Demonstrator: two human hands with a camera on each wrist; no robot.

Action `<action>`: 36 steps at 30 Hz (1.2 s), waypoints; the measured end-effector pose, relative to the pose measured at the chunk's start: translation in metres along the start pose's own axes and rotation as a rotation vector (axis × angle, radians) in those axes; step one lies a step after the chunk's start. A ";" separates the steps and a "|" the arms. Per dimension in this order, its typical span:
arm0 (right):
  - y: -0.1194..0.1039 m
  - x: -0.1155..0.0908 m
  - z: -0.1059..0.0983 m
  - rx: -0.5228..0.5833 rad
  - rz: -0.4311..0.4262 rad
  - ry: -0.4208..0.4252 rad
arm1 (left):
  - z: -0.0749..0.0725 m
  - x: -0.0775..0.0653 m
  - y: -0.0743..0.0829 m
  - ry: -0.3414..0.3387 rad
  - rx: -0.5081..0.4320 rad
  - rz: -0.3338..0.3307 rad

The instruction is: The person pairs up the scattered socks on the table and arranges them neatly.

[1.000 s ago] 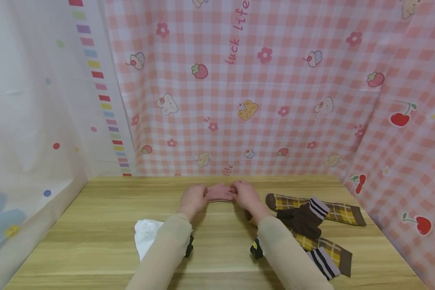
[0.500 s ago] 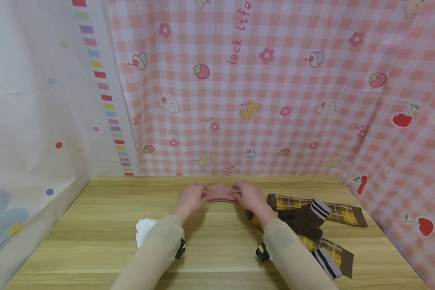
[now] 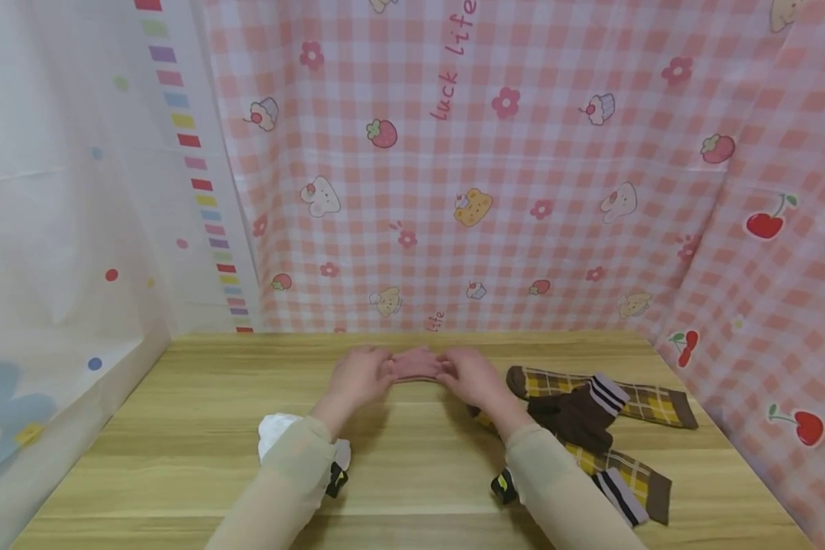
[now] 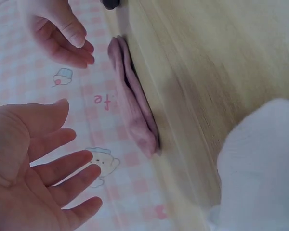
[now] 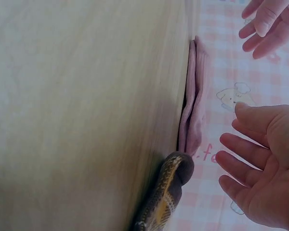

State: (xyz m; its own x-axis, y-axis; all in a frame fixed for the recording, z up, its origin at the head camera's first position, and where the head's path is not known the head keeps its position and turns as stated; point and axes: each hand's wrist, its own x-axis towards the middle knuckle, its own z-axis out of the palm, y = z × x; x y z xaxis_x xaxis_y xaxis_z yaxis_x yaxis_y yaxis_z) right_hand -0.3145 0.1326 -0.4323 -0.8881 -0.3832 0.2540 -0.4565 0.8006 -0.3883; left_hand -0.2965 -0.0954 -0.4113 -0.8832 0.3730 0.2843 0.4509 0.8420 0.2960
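A pair of pink socks [image 3: 415, 364], laid flat one on the other, lies near the table's back edge. My left hand [image 3: 357, 378] is just beyond the left end and my right hand [image 3: 473, 378] just beyond the right end. Both wrist views show a gap between hands and socks [image 4: 135, 106]. The left hand [image 4: 38, 168] has its fingers loosely spread, holding nothing. In the right wrist view, the right hand [image 5: 260, 163] is likewise relaxed beside the socks [image 5: 196, 96].
Yellow-and-brown plaid socks [image 3: 646, 405] lie at the right, with dark brown striped-cuff socks [image 3: 580, 416] across them. Beside the left forearm is a white sock [image 3: 275, 431], partly covered. A pink checked curtain [image 3: 412, 229] hangs behind the wooden table [image 3: 412, 473].
Both hands have eased slightly outward from the ends of the pink socks, and the forearms have spread apart. The pink socks stay in place.
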 end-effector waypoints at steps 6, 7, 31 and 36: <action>-0.004 -0.003 -0.002 0.000 -0.018 0.004 | -0.004 -0.008 -0.001 0.044 -0.006 0.047; -0.005 -0.004 -0.002 -0.001 -0.019 0.006 | -0.005 -0.010 -0.001 0.052 -0.007 0.054; -0.031 -0.018 -0.013 0.027 -0.115 0.054 | -0.036 -0.042 -0.021 0.034 -0.057 0.062; -0.036 -0.019 -0.010 0.058 -0.132 0.047 | -0.041 -0.049 -0.028 0.048 -0.070 0.056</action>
State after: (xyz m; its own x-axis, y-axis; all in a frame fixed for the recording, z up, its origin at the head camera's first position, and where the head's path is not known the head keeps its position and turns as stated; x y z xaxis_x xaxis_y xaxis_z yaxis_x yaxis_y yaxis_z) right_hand -0.2805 0.1158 -0.4142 -0.8170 -0.4603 0.3474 -0.5730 0.7161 -0.3985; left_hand -0.2609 -0.1535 -0.3960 -0.8498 0.3981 0.3454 0.5088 0.7905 0.3410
